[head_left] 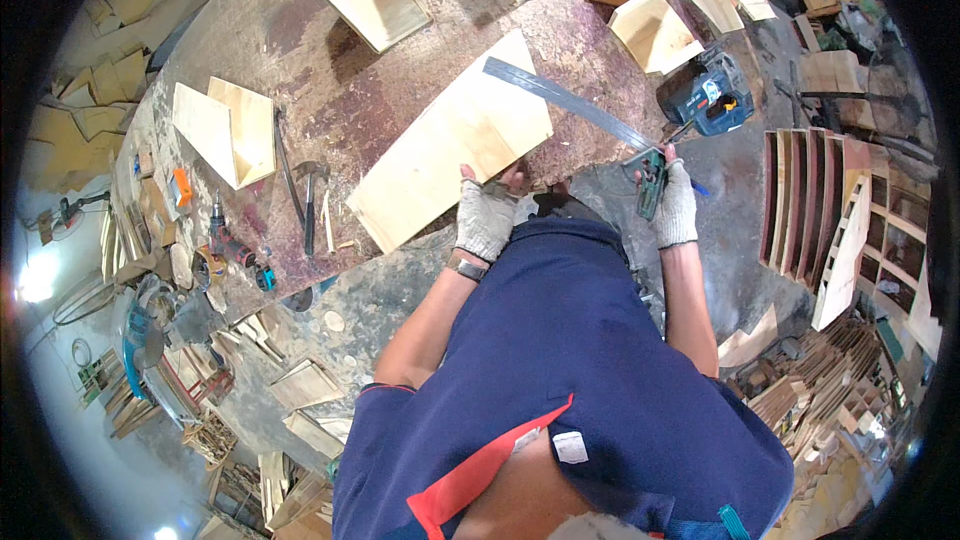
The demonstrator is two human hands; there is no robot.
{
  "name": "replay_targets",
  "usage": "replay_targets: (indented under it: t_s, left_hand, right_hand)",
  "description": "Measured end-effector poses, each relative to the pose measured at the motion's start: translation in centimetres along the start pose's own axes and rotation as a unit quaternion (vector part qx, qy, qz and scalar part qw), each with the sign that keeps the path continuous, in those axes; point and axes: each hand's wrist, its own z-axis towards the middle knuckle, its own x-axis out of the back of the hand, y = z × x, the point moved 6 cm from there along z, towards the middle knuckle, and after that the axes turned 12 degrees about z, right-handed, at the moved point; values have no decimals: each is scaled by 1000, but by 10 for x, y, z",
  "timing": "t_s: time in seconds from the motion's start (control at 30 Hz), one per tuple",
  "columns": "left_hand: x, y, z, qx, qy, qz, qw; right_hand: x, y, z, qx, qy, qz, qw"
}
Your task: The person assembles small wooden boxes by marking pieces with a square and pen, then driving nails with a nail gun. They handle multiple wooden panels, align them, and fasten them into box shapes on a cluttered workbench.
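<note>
My left hand [487,223], in a pale work glove, is closed on the near long edge of a flat wooden board [440,155], with the thumb over its upper face. The board slants across the table [290,60], reaching away from that hand both to the far right and to the near left. My right hand [678,208], gloved too, is wrapped around the green stock [651,185] of a square, clear of the board's right end. The square's metal blade [575,108] runs from there up and leftward, its tip over the board's far corner; I can't tell whether they touch. A blue jigsaw [705,100] sits beyond my right hand.
</note>
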Motion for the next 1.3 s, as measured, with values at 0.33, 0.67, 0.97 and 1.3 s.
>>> replay_targets:
  t_s: [0.33,0.67,0.97,1.3]
  left_hand:
    - [-76,23,-43,-169,-74,618,764]
    - [-159,83,54,-503,-12,846,178]
    - [-175,88,57,-505,-121,834,185]
    - [-179,84,52,-505,-122,841,153]
  right_hand:
    - [4,54,0,-80,0,26,996]
    - [-11,108,-45,-127,-77,103,984]
    - [-42,130,-73,-73,-123,67,987]
    - [-42,133,-61,12,-107,48,993]
